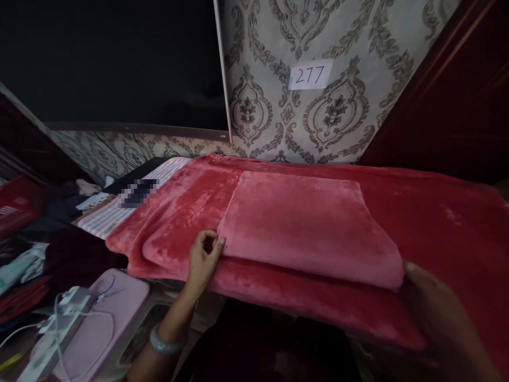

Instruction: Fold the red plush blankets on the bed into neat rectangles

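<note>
A folded piece of pink plush cloth (302, 228) lies on a larger red plush blanket (429, 223). My left hand (204, 254) pinches the cloth's near left corner between thumb and fingers. At the near right corner, my right hand (431, 297) touches the folded edge; it is dark and blurred, and most of its fingers are hidden. The near edge of the pink cloth looks rounded, like a fold, and the cloth lies mostly flat.
Behind the blanket stand a large dark screen (119, 63) and a patterned wall with a paper marked 277 (310, 75). At lower left, a white power strip (59, 329) with cables rests on a pinkish lid (119, 297). A striped cloth (99, 220) shows beneath the blanket.
</note>
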`<state>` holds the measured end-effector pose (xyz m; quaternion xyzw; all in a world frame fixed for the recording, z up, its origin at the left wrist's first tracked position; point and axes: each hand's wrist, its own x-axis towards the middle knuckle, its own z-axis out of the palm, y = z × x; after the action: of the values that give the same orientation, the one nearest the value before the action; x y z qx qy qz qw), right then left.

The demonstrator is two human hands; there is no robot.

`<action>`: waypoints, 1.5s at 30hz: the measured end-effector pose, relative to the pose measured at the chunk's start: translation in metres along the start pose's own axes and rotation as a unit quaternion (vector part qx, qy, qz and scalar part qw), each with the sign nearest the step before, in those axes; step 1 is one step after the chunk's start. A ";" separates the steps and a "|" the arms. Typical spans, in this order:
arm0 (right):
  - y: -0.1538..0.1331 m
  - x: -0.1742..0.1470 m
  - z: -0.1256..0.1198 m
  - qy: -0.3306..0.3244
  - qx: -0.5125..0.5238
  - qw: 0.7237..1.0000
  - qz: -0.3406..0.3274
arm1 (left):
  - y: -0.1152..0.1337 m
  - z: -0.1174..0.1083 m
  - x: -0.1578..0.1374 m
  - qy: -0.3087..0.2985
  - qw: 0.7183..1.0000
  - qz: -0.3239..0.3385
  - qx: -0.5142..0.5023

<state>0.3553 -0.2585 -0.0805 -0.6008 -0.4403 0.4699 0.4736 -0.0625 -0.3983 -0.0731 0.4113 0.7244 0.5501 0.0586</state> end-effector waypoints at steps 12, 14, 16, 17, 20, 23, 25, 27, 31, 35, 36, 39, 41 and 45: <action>-0.016 0.001 0.007 -0.033 0.049 0.997 0.046 | 0.001 -0.001 0.006 -0.059 0.998 0.000 -0.020; -0.015 0.002 0.007 -0.047 0.048 0.997 0.048 | 0.002 -0.002 0.008 -0.061 0.997 -0.024 -0.030; -0.014 0.003 0.009 -0.041 0.045 0.998 0.034 | 0.003 -0.004 0.010 -0.050 0.995 -0.066 -0.057; -0.014 0.003 0.011 -0.032 0.040 0.998 0.024 | 0.004 -0.005 0.011 -0.041 0.993 -0.086 -0.069; -0.013 0.001 0.014 0.001 0.008 1.000 0.002 | 0.005 -0.009 0.015 -0.027 0.990 -0.114 -0.081; -0.011 -0.001 0.014 0.012 -0.008 1.000 -0.009 | 0.005 -0.012 0.017 -0.054 0.988 -0.123 -0.079; -0.010 -0.001 0.012 -0.011 -0.004 1.000 -0.013 | 0.004 -0.012 0.018 -0.081 0.985 -0.128 -0.080; -0.009 0.000 0.010 -0.044 -0.002 0.999 -0.018 | 0.003 -0.012 0.018 -0.092 0.984 -0.128 -0.084; -0.013 0.002 0.007 -0.062 -0.019 0.997 -0.046 | 0.007 -0.011 0.022 -0.048 0.988 -0.118 -0.091; -0.023 0.009 0.010 -0.054 -0.079 0.991 -0.096 | 0.021 -0.006 0.039 -0.058 0.994 -0.090 -0.038; -0.026 0.013 0.012 -0.056 -0.093 0.988 -0.107 | 0.025 -0.004 0.045 -0.079 0.993 -0.082 -0.014; -0.034 0.026 0.020 -0.045 -0.114 0.984 -0.132 | 0.028 0.006 0.062 -0.115 0.990 -0.048 0.066; -0.035 0.035 0.026 -0.036 -0.117 0.982 -0.145 | 0.025 0.013 0.070 -0.106 0.989 -0.028 0.100; -0.026 0.043 0.035 -0.034 -0.096 0.986 -0.130 | 0.011 0.021 0.075 -0.069 0.994 -0.021 0.080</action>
<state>0.3260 -0.2068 -0.0652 -0.5652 -0.5735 0.3801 0.4552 -0.0945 -0.3321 -0.0450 0.4364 0.7691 0.4588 0.0870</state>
